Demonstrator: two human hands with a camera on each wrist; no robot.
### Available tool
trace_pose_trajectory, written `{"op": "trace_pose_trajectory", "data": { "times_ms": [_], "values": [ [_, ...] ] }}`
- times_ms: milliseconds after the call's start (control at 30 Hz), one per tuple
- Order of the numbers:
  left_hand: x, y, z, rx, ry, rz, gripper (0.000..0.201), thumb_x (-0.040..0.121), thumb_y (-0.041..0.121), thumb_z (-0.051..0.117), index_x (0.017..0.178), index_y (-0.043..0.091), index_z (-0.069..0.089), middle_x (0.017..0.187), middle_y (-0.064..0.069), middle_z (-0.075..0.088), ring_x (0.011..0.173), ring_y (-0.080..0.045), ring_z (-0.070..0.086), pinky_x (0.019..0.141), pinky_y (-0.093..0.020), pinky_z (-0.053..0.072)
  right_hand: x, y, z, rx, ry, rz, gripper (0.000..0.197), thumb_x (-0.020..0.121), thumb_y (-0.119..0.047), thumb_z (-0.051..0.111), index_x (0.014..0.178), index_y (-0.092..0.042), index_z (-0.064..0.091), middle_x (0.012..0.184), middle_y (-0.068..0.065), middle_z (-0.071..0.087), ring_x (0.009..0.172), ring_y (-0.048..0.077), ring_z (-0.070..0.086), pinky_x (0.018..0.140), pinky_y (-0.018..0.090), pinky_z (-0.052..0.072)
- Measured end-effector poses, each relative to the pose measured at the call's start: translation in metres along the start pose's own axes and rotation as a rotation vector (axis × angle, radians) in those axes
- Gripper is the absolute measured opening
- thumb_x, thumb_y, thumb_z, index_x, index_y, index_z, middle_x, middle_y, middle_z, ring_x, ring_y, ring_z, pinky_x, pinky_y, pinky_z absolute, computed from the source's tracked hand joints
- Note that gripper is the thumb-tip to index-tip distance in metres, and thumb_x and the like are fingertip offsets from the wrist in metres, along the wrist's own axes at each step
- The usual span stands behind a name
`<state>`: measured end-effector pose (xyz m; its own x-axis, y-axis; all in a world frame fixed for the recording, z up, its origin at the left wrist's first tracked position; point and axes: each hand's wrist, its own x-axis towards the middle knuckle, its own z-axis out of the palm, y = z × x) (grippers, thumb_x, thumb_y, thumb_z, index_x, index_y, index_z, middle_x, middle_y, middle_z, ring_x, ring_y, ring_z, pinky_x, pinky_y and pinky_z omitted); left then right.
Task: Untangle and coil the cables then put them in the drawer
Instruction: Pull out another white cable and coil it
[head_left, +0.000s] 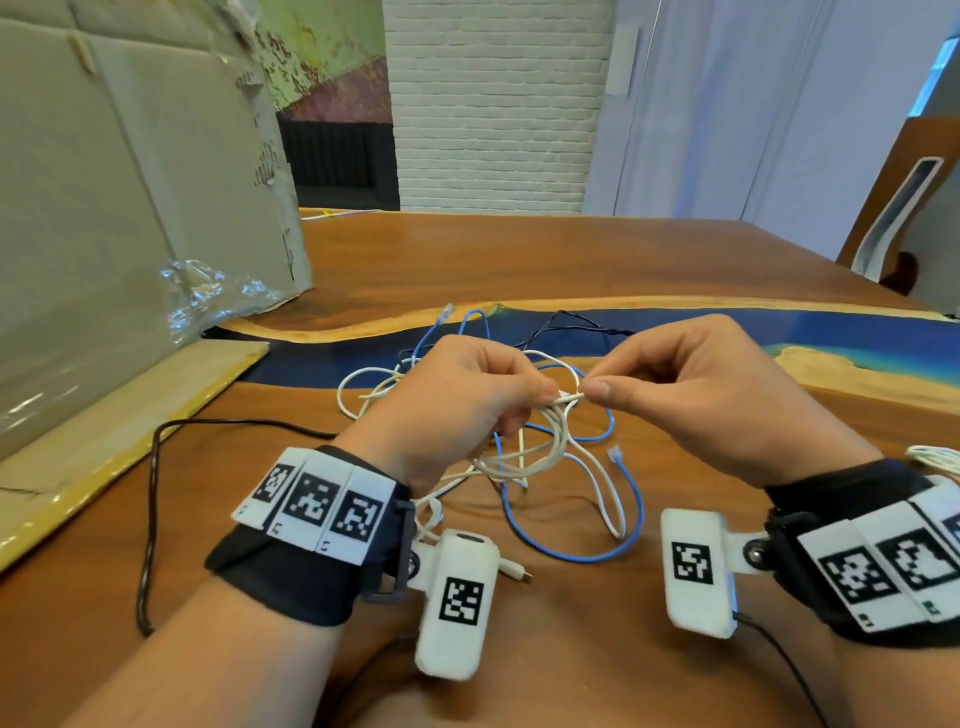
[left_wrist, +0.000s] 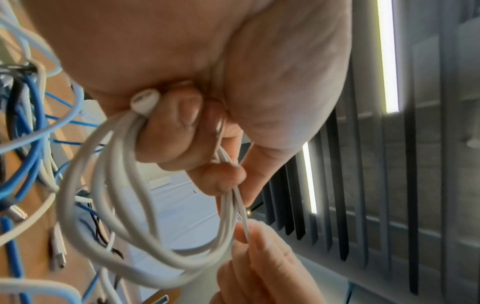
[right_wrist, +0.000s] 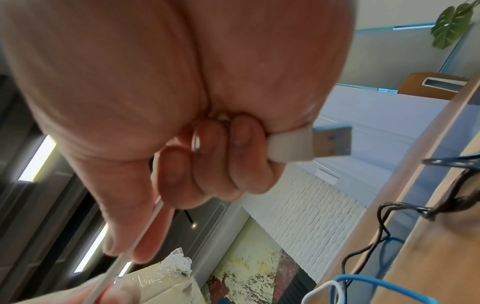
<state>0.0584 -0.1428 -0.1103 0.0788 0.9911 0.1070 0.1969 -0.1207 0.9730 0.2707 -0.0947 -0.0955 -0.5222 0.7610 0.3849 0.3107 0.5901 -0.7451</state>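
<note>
Several cables (head_left: 566, 467) on wood-and-blue-resin table (head_left: 675, 260); white brick wall (head_left: 493, 104) behind.

Two hands (head_left: 467, 395) — cables: one blue (head_left: 571, 553), one black (head_left: 150, 519) (white count unclear).

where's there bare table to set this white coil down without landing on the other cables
Bare wood lies on the table beyond the blue resin strip, right of the cardboard box, and nearer, right of the blue cable below the right hand. Under the left hand and white coil it is crowded.
</note>
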Motion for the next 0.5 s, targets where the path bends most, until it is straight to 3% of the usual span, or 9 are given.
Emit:
{"op": "trace_pose_trajectory", "data": {
  "times_ms": [67,133,233,400,500],
  "values": [
    [0.0,0.002,-0.002,-0.152,-0.018,-0.02,0.019,0.096,0.009,0.062,0.077,0.006,0.064,0.056,-0.002,0.042,0.044,-0.011,0.024,0.038,-0.018,0.017,0.0,0.001,-0.002,0.038,0.011,-0.013,0.006,0.089,-0.016,0.076,0.09,-0.018,0.082,0.083,0.004,0.079,0.083,0.023,0.073,0.078,0.038,0.06],
    [0.001,0.003,-0.002,-0.327,-0.024,-0.016,0.018,0.099,0.007,0.055,0.082,0.004,0.061,0.057,-0.002,0.039,0.043,-0.009,0.02,0.037,-0.017,0.013,0.002,0.003,-0.002,0.049,0.031,-0.021,0.01,0.09,-0.011,0.074,0.093,-0.017,0.082,0.083,0.0,0.079,0.08,0.014,0.074,0.076,0.031,0.06],
    [0.001,0.003,0.004,-0.468,-0.037,0.017,0.019,0.1,0.009,0.051,0.084,0.006,0.061,0.057,-0.002,0.037,0.042,-0.007,0.019,0.035,-0.015,0.016,0.004,0.006,0.003,0.042,0.034,-0.007,0.009,0.087,-0.014,0.077,0.094,-0.018,0.083,0.087,-0.001,0.079,0.085,0.017,0.075,0.081,0.036,0.061],
    [0.003,0.001,0.011,-0.514,0.028,0.11,0.017,0.101,0.009,0.051,0.088,0.007,0.06,0.056,0.0,0.04,0.043,-0.005,0.025,0.036,-0.015,0.021,0.004,0.005,0.015,0.077,0.12,-0.011,0.009,0.087,-0.015,0.079,0.092,-0.022,0.083,0.081,-0.008,0.079,0.079,0.008,0.075,0.073,0.025,0.06],
    [0.004,-0.001,0.011,-0.508,0.09,0.171,0.019,0.103,0.008,0.05,0.087,0.007,0.06,0.057,0.0,0.041,0.046,-0.008,0.024,0.039,-0.018,0.02,0.006,0.003,0.028,0.181,0.147,0.02,0.013,0.092,-0.008,0.074,0.098,-0.017,0.083,0.084,-0.003,0.08,0.084,0.015,0.077,0.081,0.034,0.063]
  ]
}}
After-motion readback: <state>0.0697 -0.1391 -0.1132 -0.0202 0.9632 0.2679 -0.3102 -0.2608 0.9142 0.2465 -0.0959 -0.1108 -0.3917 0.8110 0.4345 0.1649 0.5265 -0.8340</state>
